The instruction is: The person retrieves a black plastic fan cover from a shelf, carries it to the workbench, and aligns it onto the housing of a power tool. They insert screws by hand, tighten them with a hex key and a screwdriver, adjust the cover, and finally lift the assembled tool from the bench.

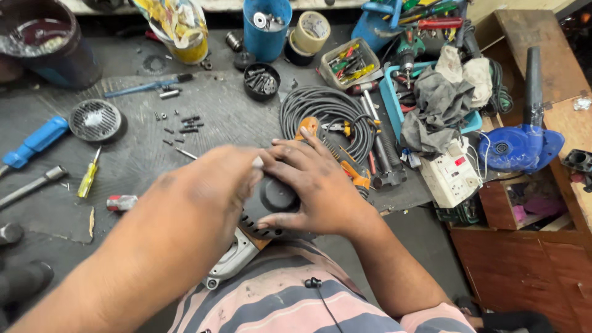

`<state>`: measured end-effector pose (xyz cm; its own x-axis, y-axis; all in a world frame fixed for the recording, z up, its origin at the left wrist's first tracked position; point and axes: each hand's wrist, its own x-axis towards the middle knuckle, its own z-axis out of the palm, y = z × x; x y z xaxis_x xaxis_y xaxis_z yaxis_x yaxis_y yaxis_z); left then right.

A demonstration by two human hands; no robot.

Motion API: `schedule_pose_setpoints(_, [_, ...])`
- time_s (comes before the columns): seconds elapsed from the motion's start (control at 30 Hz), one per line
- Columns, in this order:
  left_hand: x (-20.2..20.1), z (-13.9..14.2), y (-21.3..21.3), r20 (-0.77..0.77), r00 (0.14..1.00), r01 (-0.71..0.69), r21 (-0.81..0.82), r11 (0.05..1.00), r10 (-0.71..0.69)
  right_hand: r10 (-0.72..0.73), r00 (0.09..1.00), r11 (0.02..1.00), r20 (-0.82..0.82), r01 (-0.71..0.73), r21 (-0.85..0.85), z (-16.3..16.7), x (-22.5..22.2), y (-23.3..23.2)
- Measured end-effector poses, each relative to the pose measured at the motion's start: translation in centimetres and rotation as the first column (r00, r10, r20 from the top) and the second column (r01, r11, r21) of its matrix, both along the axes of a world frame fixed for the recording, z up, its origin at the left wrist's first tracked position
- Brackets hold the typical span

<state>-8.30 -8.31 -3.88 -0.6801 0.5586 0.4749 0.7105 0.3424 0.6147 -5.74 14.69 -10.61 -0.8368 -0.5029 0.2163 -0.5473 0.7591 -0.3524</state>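
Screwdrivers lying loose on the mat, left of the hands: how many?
2. A blue-handled screwdriver lies near the mat's top edge; a small yellow-handled screwdriver lies below the round mesh cover. More may be hidden under the left hand or in the bins.
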Motion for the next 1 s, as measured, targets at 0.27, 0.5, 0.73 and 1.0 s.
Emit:
schedule_pose_setpoints(0.27, [-1.0,-2.4,0.4,-0.612,0.79,-0.004,-0.043,0.999,-0.023,0.029,0.999,0.981,0.031,-0.023,-0.194,-2.5,0.0,1.5])
schedule_pose_setpoints(0.5, [0.8,-6.6,1.3,-0.609,0.784,-0.128,0.034,0.991,0.122,0.05,0.995,0.968,0.085,-0.027,-0.25,-2.2,-0.5,1.9])
schedule_pose_setpoints(0.73, [0.3,-6.3,1.1,-0.503,0.827,-0.255,0.065,0.965,0.253,0.182,0.972,0.932,0.152,-0.12,-0.343,-2.5,-1.5,2.8])
schedule_pose_setpoints(1.0, [2.2,-6.3,5.3,-0.247,0.72,-0.608,0.227,0.761,0.649,0.295,0.92,0.855,0.258,-0.134,-0.5,-3.2,-1.9,4.9])
